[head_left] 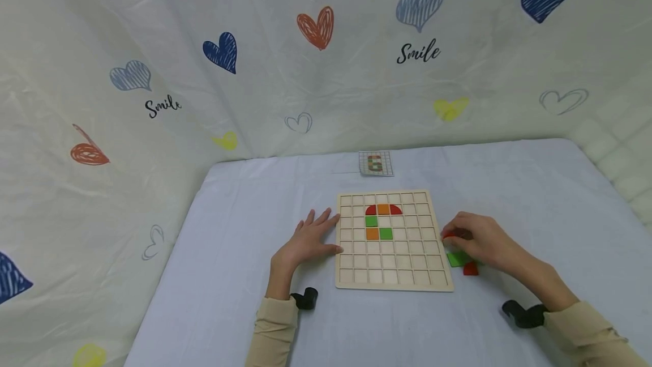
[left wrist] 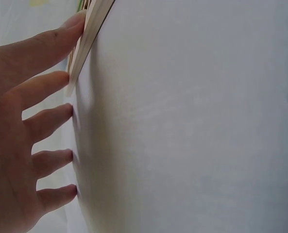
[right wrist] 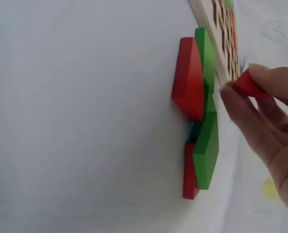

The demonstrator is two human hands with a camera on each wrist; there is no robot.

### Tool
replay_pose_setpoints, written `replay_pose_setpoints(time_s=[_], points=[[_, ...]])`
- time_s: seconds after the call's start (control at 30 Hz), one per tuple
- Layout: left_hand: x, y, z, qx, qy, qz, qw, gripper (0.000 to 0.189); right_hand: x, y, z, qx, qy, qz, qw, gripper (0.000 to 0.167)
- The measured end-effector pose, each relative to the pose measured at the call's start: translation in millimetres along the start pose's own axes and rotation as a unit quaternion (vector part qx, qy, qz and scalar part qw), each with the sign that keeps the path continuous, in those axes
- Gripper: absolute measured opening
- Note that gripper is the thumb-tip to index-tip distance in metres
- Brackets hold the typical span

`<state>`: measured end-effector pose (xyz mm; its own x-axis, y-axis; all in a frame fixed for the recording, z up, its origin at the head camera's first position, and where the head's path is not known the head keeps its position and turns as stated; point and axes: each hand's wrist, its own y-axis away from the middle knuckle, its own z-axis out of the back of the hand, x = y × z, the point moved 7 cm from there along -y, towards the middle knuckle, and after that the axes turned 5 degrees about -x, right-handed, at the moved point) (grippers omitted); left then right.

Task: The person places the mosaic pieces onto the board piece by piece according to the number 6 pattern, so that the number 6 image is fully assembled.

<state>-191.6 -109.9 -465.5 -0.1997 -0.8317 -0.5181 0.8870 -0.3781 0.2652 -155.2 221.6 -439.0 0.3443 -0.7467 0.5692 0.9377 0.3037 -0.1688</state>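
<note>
A square wooden grid board [head_left: 388, 276] lies on the white cloth. Red, orange and green tiles [head_left: 383, 209] fill several cells in its upper part. Fingers spread, my left hand [head_left: 304, 244] touches the board's left edge with thumb and index fingertip; the left wrist view shows the other fingertips on the cloth. Beside the board's right edge, my right hand [head_left: 481, 240] pinches a small red tile [right wrist: 249, 86] between thumb and fingers, raised above the cloth. Under and near that hand lie loose green tiles [right wrist: 208, 153] and red tiles [right wrist: 188, 77] in a heap, partly overlapping.
Behind the board lies a small card [head_left: 376, 163] printed with a coloured pattern on a grid. A white curtain [head_left: 265, 89] with hearts and "Smile" lettering hangs behind and left of the table. Black wrist mounts [head_left: 305, 298] sit at both sleeves.
</note>
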Motion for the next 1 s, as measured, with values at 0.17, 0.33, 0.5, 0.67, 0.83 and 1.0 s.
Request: replay_pose_setpoints(time_s=[0.17, 0.33, 0.5, 0.67, 0.83, 1.0], points=[[-0.2, -0.5, 0.5, -0.001, -0.007, -0.002, 1.0000, 0.080, 7.1, -6.7, 2.8, -0.011, -0.038, 0.014, 0.9991, 0.021], [1.1, -1.4, -1.1, 0.001, -0.010, -0.008, 0.9999, 0.080, 11.7, -15.5, -3.8, 0.011, -0.042, 0.003, 0.9990, 0.019], [1.1, -0.9, -0.5, 0.000, -0.011, -0.006, 0.9999, 0.080, 20.6, -24.3, -10.5, 0.040, -0.041, 0.005, 0.9983, 0.014], [-1.2, -1.4, 1.3, -0.002, -0.010, -0.004, 0.9999, 0.079, 28.5, -33.4, -16.5, 0.068, -0.049, 0.020, 0.9963, 0.013], [-0.2, -1.7, 0.0, 0.001, -0.009, 0.002, 1.0000, 0.080, 35.7, -42.2, -26.3, 0.086, -0.053, 0.047, 0.9938, 0.013], [1.8, -2.2, -1.5, 0.001, -0.016, 0.008, 0.9998, 0.080, 41.8, -49.3, -36.4, 0.102, -0.058, 0.063, 0.9912, 0.015]])
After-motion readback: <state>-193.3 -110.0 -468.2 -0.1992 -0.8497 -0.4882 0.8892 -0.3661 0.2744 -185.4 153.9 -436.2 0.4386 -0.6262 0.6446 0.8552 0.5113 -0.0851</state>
